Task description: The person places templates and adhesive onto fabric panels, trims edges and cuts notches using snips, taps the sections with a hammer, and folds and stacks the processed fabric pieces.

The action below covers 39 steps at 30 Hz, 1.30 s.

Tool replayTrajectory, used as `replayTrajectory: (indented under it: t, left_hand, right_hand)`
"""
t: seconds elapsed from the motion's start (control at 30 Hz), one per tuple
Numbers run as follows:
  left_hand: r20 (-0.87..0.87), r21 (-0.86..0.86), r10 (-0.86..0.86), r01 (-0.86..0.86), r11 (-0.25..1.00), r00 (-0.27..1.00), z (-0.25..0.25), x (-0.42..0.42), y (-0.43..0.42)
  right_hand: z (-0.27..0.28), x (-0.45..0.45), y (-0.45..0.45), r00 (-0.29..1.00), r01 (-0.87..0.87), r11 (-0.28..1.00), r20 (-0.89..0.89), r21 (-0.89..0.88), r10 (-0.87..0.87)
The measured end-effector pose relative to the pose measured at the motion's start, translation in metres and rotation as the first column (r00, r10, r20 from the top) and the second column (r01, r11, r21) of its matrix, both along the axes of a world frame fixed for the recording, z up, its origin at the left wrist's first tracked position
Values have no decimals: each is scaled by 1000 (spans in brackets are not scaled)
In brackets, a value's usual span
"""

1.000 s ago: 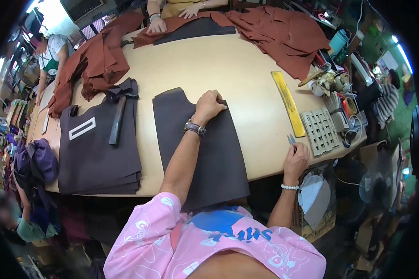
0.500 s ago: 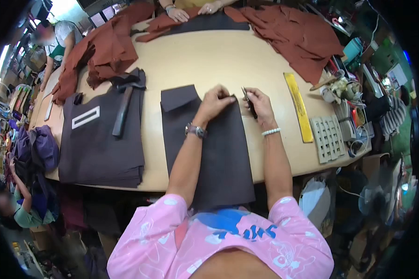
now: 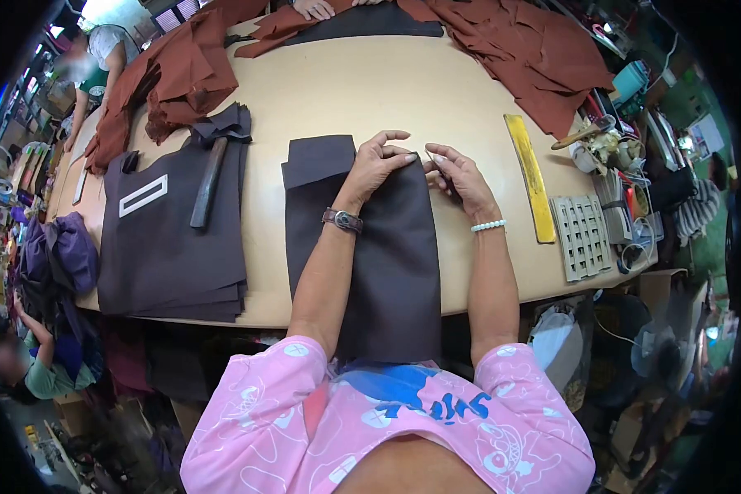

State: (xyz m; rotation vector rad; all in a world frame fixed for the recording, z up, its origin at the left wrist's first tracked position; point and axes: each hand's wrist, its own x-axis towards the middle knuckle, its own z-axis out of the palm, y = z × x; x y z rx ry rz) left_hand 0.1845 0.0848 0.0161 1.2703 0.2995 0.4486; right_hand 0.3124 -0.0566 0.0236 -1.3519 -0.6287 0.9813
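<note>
A dark leather-like piece point(image 3: 391, 272) lies in front of me and hangs past the table's near edge. At its upper right corner, my left hand point(image 3: 376, 171) pinches the edge between thumb and finger, with a watch on the wrist. Just right of that corner my right hand point(image 3: 461, 177) holds a small dark tool point(image 3: 453, 191), largely hidden by the fingers, with its thin tip toward the corner. The piece's upper left part point(image 3: 321, 156) shows a folded or overlapping flap.
Dark pieces point(image 3: 181, 255) are stacked at left, bearing a hammer point(image 3: 209, 185) and a white frame point(image 3: 143, 196). A yellow bar point(image 3: 529, 177) and slotted block point(image 3: 583, 239) lie right. Brown leather point(image 3: 519, 58) and a co-worker's hands point(image 3: 314, 9) are across the table point(image 3: 346, 90).
My right hand has come from the table's right edge to the corner, bringing the tool. My left hand still grips the corner, and the piece's upper left part now appears folded.
</note>
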Motion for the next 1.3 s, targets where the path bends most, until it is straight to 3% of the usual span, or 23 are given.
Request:
replayTrajectory:
  t: [0.23, 0.33, 0.53, 0.83, 1.3]
  left_hand:
    - [18, -14, -41, 42, 999, 999, 3, -3, -1]
    - [48, 0, -63, 63, 998, 997, 2, -3, -1]
    - [9, 83, -77, 76, 994, 997, 4, -4, -1]
    - [-19, 116, -89, 90, 989, 996, 9, -8, -3]
    - [-14, 112, -92, 93, 989, 996, 7, -7, -1]
  right_hand:
    - [7, -3, -3, 995, -47, 997, 83, -60, 52]
    - [9, -6, -5, 998, -58, 998, -39, -11, 57]
    - [14, -8, -6, 997, -59, 994, 41, -97, 63]
    - [14, -7, -6, 987, -63, 996, 144, -68, 72]
    - [5, -4, -3, 991, -61, 998, 114, -30, 64]
